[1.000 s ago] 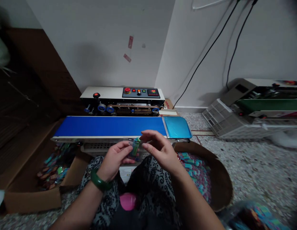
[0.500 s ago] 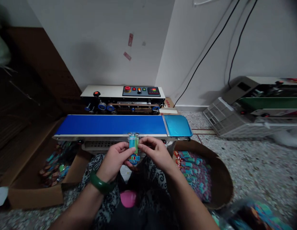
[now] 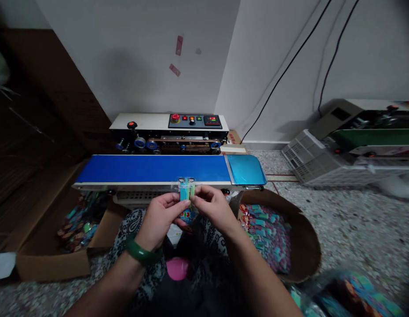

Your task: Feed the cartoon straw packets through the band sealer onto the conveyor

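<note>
A small clear packet with blue and green sticks and a colourful printed lower part [image 3: 187,215] is held upright in front of me. My left hand [image 3: 165,215] pinches its left side, the thumb lying across the front. On the other side, my right hand [image 3: 213,205] grips the packet's right edge between thumb and fingers. Its top end is close to the front edge of a blue conveyor belt [image 3: 151,168]; whether it touches is unclear. Behind the belt stands the sealing machine [image 3: 141,122] with its rollers and lit control panel.
At the left, a cardboard box [image 3: 52,266] holds many colourful packets. A round brown container [image 3: 306,246] at the right holds rows of similar packets. Another machine [image 3: 356,119] rests on a white crate [image 3: 310,163]. A plastic bag of packets [image 3: 352,295] lies at lower right.
The packet and both hands have shifted slightly to the right. Both hands keep hold of the packet. The camera view has moved a little.
</note>
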Tool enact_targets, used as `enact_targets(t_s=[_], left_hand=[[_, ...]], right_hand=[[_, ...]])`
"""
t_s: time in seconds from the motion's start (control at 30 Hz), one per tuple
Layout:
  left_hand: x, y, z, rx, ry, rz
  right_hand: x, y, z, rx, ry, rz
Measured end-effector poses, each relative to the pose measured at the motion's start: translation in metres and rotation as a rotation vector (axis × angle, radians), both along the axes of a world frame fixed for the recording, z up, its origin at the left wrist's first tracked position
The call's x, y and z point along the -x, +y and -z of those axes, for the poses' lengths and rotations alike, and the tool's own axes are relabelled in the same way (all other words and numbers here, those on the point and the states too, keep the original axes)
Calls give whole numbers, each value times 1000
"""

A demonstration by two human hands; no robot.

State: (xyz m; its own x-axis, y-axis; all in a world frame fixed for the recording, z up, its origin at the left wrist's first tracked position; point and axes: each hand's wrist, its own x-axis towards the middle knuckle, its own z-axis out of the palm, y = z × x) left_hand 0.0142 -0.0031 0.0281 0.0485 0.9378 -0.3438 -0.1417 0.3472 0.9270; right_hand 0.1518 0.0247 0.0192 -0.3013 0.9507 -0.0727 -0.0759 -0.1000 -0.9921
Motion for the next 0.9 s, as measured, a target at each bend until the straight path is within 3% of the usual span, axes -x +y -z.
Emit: enact_targets(t_s=[0.27, 0.9], left_hand=[[2, -4, -7, 38, -39, -18], [2, -5, -4, 61, -39, 19]], right_hand=[[1, -2, -1, 16, 18, 2], [4, -1, 4, 17, 53, -20]])
